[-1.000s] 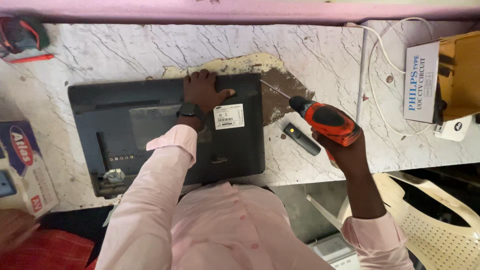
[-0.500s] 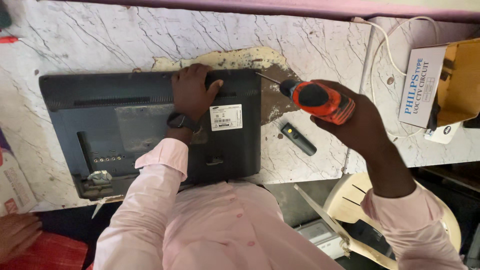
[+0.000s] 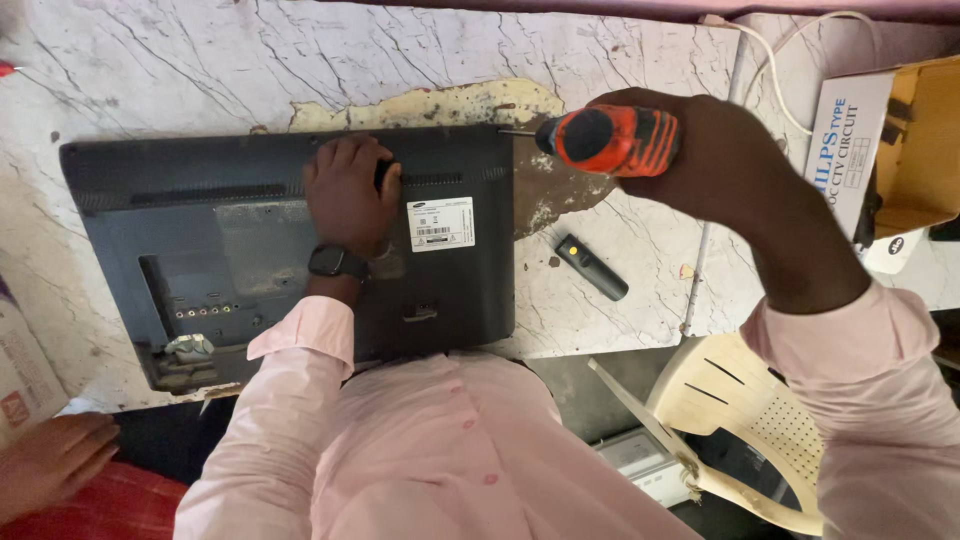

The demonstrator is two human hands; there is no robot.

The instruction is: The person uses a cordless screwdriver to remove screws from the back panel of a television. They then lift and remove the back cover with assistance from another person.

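A dark flat monitor (image 3: 240, 250) lies face down on the marble table (image 3: 180, 70), its back panel up. My left hand (image 3: 345, 195) presses flat on the panel near its far edge, next to a white label (image 3: 441, 223); a black watch sits on that wrist. My right hand (image 3: 710, 165) grips an orange cordless screwdriver (image 3: 610, 138), whose bit tip touches the monitor's far right corner.
A small black remote-like stick (image 3: 592, 267) lies on the table right of the monitor. A white box (image 3: 848, 140) and a cardboard box (image 3: 925, 150) stand at the far right with a white cable (image 3: 770, 70). A cream plastic chair (image 3: 760, 430) is below. Another person's hand (image 3: 50, 465) rests bottom left.
My right hand has brought the screwdriver left and up until its bit meets the monitor's corner. My left hand has stayed pressed on the panel.
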